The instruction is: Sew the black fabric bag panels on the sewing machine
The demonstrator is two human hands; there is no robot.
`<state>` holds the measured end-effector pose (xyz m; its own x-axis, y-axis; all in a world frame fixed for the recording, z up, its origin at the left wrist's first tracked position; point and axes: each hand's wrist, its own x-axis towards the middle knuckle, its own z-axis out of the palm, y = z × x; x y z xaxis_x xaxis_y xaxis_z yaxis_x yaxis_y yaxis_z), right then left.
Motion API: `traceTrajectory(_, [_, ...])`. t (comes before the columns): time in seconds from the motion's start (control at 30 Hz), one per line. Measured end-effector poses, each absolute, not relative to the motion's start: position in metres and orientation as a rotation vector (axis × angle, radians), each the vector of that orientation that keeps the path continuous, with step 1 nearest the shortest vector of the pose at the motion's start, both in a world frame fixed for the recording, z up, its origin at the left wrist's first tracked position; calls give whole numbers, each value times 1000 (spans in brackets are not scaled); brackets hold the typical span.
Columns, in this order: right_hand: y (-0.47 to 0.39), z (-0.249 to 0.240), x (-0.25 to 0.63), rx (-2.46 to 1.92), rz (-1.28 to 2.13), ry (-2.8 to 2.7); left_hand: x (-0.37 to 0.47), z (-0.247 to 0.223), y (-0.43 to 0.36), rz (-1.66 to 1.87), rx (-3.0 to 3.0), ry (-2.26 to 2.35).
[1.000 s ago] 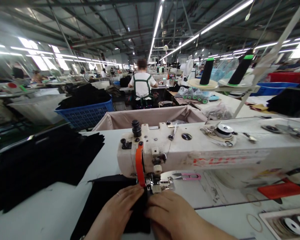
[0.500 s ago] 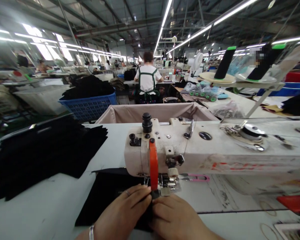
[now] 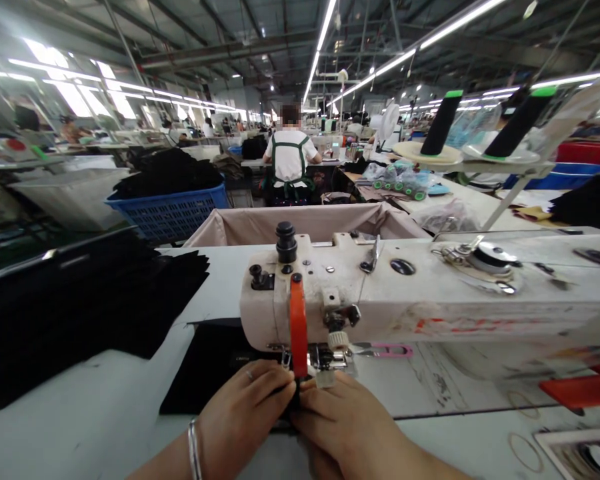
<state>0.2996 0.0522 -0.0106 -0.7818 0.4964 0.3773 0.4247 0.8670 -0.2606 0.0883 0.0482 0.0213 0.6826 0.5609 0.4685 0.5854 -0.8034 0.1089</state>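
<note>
A black fabric piece (image 3: 200, 373) lies flat on the table, its right side running under the head of a white sewing machine (image 3: 380, 287). My left hand (image 3: 245, 410), with a ring and a bracelet, is closed on the fabric's edge just left of the presser foot. Close beside it, my right hand (image 3: 350, 417) is also closed on that edge, fingers bent and fingertips partly hidden. The two hands almost touch in front of the orange guard (image 3: 298, 327). Pink-handled thread snips (image 3: 387, 350) rest on the machine bed behind my right hand.
Stacked black fabric pieces (image 3: 95, 313) cover the table's left side. Behind the machine stands a cloth-lined bin (image 3: 300, 223), with a blue basket (image 3: 175, 210) of dark fabric to its left. Black thread cones (image 3: 443, 123) stand at right. A co-worker (image 3: 290, 157) sits ahead, back turned.
The black fabric has slid away from me under the machine, its near edge now farther off. Both hands stay closed on it by the presser foot. My view has shifted slightly.
</note>
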Motion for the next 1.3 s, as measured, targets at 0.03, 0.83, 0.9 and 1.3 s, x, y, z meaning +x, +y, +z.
traceTrajectory(0.03, [52, -9, 300, -662, 232, -2597, 90, 24, 47, -796, -2841, -967])
traceTrajectory(0.83, [49, 24, 310, -770, 480, -2511, 86, 25, 43, -923, -2881, -1140])
traceTrajectory(0.9, [49, 17, 306, -731, 448, -2532, 85, 24, 45, -992, -2919, -1166])
traceTrajectory(1.3, [46, 4, 300, -858, 298, -2581, 97, 37, 61, -991, -3021, -1097])
